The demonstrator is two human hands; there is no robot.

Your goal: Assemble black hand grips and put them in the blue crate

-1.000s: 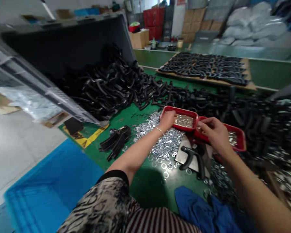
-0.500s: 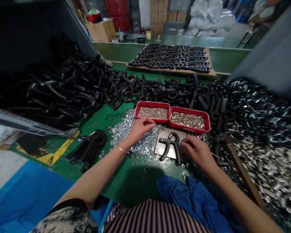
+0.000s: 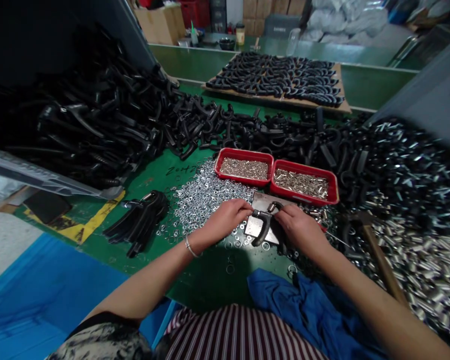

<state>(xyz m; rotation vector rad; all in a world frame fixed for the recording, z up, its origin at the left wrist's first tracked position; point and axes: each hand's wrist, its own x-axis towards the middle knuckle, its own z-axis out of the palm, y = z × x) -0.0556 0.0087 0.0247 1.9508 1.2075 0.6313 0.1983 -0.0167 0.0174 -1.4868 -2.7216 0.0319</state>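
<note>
With both hands' fingers [image 3: 249, 209] [image 3: 278, 216] pinched at the black handle [image 3: 262, 231], uneven pressure could tip it off the metal plate [image 3: 250, 229].

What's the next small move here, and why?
Probably a light inward press with the left hand: its fingers seem to meet one end of the black handle piece, while the right hand grips its other side over the metal plate.
</note>
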